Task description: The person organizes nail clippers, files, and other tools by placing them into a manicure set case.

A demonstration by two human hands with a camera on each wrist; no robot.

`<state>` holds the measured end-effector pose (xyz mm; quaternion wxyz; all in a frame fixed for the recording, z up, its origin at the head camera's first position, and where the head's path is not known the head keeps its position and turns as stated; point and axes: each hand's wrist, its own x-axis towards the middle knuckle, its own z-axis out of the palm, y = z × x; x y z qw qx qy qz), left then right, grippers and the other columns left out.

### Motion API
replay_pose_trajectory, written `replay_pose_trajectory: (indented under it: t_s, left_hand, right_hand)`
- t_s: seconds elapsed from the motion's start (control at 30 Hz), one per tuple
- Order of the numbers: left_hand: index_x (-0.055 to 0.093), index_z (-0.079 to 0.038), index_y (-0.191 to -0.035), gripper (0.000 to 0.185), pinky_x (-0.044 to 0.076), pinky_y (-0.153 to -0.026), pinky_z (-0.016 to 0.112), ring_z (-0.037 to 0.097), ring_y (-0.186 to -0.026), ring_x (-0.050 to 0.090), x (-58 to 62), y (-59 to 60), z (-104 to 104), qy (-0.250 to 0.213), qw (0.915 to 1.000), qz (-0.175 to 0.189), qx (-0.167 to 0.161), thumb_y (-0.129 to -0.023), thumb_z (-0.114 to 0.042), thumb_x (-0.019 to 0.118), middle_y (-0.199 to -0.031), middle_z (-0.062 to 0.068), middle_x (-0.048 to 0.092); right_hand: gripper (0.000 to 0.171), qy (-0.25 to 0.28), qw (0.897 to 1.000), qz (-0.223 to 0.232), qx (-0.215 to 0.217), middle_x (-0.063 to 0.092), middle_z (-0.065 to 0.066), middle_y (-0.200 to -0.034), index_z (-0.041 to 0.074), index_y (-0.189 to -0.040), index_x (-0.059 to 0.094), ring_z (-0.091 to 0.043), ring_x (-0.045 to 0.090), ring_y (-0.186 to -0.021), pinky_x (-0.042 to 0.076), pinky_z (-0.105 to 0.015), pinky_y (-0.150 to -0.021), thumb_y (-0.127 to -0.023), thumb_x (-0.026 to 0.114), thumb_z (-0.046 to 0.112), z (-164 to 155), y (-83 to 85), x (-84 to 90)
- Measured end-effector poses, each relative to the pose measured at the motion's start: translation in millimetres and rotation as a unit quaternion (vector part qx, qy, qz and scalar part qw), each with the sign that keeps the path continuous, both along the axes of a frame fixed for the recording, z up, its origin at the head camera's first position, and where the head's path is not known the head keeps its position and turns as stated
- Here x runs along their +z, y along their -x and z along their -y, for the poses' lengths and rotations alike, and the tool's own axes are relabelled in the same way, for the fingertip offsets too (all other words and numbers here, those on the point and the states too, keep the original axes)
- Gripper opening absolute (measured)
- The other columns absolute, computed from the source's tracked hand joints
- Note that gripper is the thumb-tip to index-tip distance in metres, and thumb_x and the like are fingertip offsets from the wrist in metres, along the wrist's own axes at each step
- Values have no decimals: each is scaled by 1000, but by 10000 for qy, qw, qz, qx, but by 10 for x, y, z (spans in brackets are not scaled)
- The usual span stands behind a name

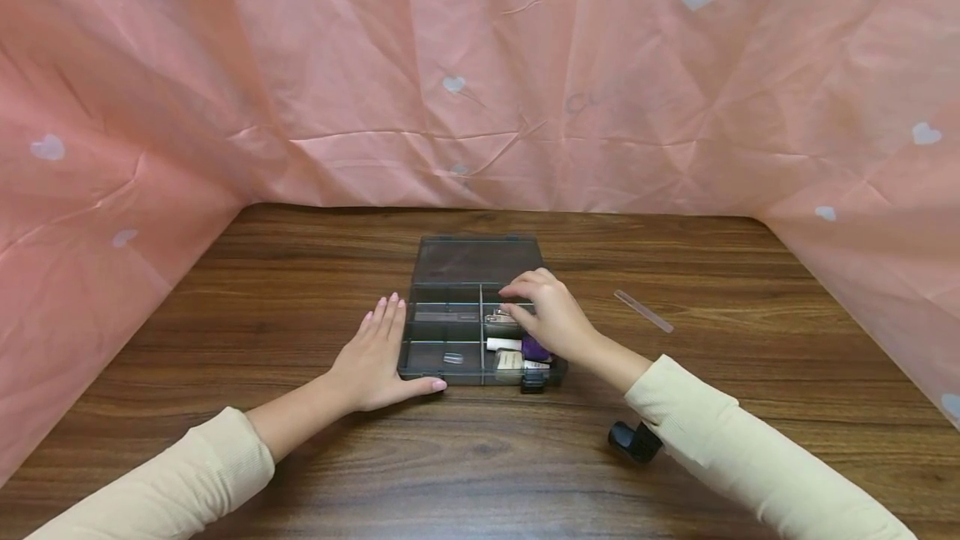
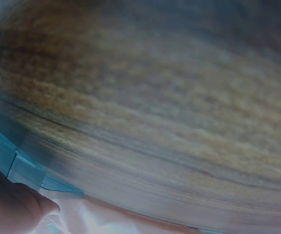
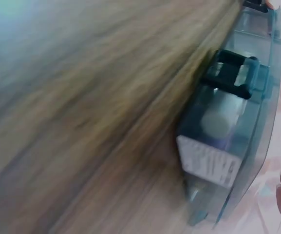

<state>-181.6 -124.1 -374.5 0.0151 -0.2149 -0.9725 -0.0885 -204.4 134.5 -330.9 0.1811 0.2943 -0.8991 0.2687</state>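
Observation:
A grey see-through organizer box [image 1: 444,373] lies on the table with its lid [image 1: 477,261] folded back. My left hand [image 1: 378,357] rests along its left side, fingers straight and thumb at the front edge. Over the right-hand compartments hovers my right hand [image 1: 551,315], fingers slightly bent and thumb apart, with nothing visible between them. Below its thumb a nail clipper [image 1: 498,319] lies in a compartment. In the front right compartment are a purple bottle [image 1: 534,348], a white cap [image 1: 503,344] and a cream bottle [image 1: 509,362]. The front left compartment holds a small clear piece [image 1: 452,358].
A pale flat strip [image 1: 643,311] lies on the wooden table [image 1: 300,273] to the right of the box. A black object [image 1: 635,442] is by the right sleeve. Pink cloth [image 1: 480,65] hangs around the back and sides. A black latch [image 3: 230,73] shows on the box.

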Motion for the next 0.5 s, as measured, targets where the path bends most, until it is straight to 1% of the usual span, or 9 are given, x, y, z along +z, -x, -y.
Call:
replay_pose_trajectory:
  t_s: [0.13,0.37,0.5]
  left_hand:
    - [16,9,-144,116,17,-116,48,37,-143,11,9,-7,0,3,10000,-14,-12,-73,-75,51,-152,26,12]
    - [15,9,-145,117,16,-116,47,37,-143,10,14,-7,-3,8,10000,53,3,-72,-76,50,-153,26,11]
    - [15,9,-145,117,16,-116,47,37,-143,9,15,-5,-1,17,10000,62,12,-72,-77,50,-153,26,11]
  right_hand:
    - [19,93,9999,-70,-58,69,-11,-96,-2,-97,70,-26,58,-93,50,-40,-78,-81,70,7,-126,-45,-29]
    - [20,101,9996,-107,-242,68,-11,-94,-2,-97,70,-22,56,-87,48,-35,-69,-80,71,9,-341,-108,-85]
    - [22,191,9991,-77,-369,68,-12,-95,-3,-98,69,-26,58,-92,50,-39,-74,-79,72,7,-442,-127,-119]
